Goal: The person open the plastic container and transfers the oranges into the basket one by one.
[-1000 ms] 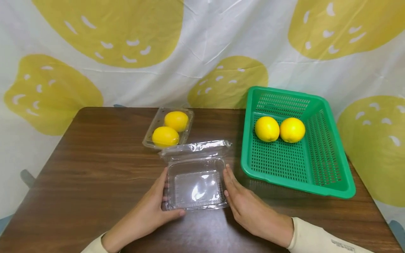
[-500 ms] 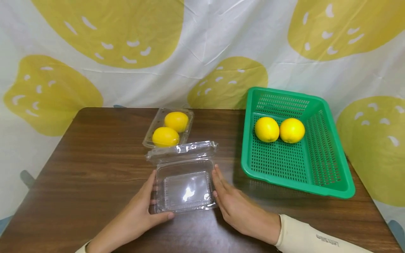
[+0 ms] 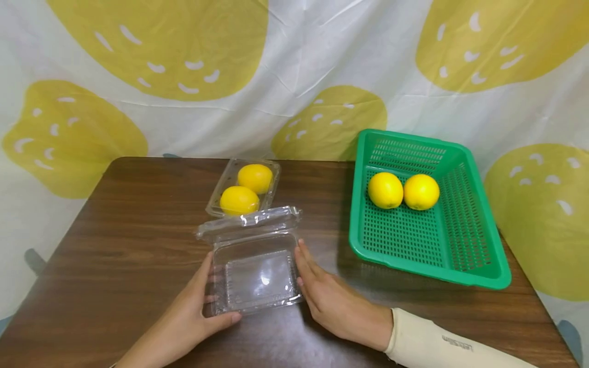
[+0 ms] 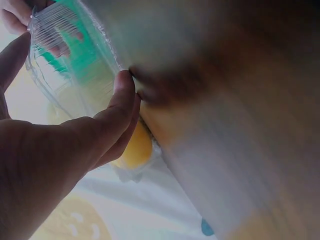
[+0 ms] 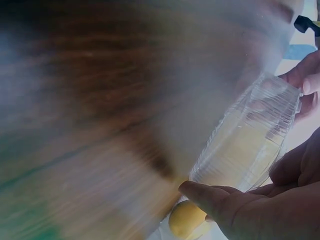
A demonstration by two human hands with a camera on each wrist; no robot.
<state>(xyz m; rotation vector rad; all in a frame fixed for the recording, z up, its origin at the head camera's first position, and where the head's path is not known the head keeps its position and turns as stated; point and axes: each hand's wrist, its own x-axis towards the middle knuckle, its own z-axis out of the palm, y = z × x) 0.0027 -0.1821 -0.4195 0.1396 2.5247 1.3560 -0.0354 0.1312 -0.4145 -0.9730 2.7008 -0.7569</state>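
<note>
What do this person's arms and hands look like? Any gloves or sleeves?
The left hand and right hand are bare, without gloves. A close-fitting, cream-coloured sleeve covers the right forearm to the wrist, with small grey lettering on it. Too little shows to describe any left sleeve.

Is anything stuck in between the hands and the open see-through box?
Nothing that I can see. The left hand touches the see-through box on its left, and the right hand touches its right side.
</note>
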